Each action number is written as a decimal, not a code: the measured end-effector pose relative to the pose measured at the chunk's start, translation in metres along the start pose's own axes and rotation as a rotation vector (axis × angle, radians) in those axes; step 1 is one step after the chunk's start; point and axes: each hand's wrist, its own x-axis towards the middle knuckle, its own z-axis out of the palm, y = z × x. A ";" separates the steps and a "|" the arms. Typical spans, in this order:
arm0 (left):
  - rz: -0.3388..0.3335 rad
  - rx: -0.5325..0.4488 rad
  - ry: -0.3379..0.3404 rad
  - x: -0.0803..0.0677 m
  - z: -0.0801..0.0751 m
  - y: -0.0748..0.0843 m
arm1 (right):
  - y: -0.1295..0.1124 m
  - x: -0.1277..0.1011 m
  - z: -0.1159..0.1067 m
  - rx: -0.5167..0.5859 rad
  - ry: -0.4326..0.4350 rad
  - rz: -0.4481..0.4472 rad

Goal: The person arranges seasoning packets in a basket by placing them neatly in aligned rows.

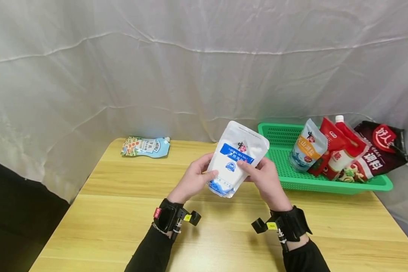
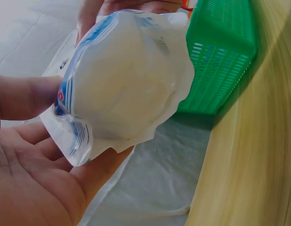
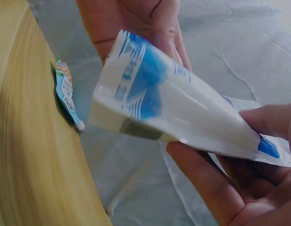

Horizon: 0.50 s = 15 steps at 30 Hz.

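Both hands hold a white and blue pouch of sea salt (image 1: 229, 175) above the table, its printed front tilted up toward the head camera. The left hand (image 1: 193, 177) grips its lower left edge, thumb on the front and fingers behind. On the opposite edge the right hand (image 1: 265, 181) pinches it, thumb pressed on the printed face. The left wrist view looks at the pouch's rounded bottom (image 2: 126, 80). From the right wrist, the pouch's side (image 3: 183, 108) shows between thumb and fingers.
A light blue Heinz pouch (image 1: 146, 147) lies at the table's back left. At the right stands a green basket (image 1: 333, 187) with several pouches, among them a grey and orange salt pouch (image 1: 307, 147) and a dark seasoning bag (image 1: 380, 151). A grey cloth (image 1: 190, 75) hangs behind the table.
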 end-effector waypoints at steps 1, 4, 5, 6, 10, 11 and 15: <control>-0.003 -0.006 0.005 0.000 0.000 0.000 | 0.000 0.000 0.000 0.004 0.008 -0.006; -0.004 -0.021 0.029 0.001 0.000 -0.001 | 0.000 -0.001 0.001 0.027 0.040 -0.023; -0.005 -0.022 0.042 0.001 0.001 -0.001 | 0.000 -0.001 0.002 0.039 0.053 -0.028; -0.007 -0.026 0.055 0.002 0.001 -0.002 | 0.000 -0.002 0.002 0.053 0.068 -0.033; -0.019 -0.038 0.102 0.004 0.001 -0.006 | -0.001 -0.003 0.006 0.140 0.127 -0.052; -0.028 -0.050 0.108 0.004 0.001 -0.006 | -0.001 -0.003 0.008 0.165 0.140 -0.058; -0.055 -0.088 0.107 0.006 0.002 -0.008 | 0.000 -0.002 0.013 0.233 0.169 -0.064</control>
